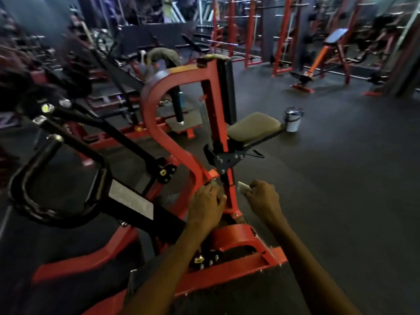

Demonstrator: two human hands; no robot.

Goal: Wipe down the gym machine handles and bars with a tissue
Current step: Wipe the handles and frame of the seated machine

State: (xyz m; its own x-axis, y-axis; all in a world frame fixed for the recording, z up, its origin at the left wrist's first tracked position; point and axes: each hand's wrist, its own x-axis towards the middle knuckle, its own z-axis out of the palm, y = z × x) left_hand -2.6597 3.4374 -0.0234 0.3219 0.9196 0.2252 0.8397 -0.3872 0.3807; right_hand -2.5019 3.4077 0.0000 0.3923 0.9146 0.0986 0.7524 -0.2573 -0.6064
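Looking down, we count two hands, one tissue and one red gym machine (175, 123) in front of us, with one small white bucket (293, 120) standing on the dark floor (341, 178) just beside the machine's padded seat (254, 128). We also count three black handles with metal end caps at the left (52, 123), all pointing up and away to the left.

The red upright post (228, 169) runs nearly vertical, leaning slightly back towards its top. Our left hand (208, 201) reaches forward with the arm extended, fingers lying against the frame just left of the post's lower part; through the motion blur they seem to curl loosely round a bar there, though we cannot be sure.

Our right hand (263, 196) is held just right of the post, knuckles up, fingers curled and pinching the tissue (244, 187), a small folded white wad that points left towards the post without clearly touching it.
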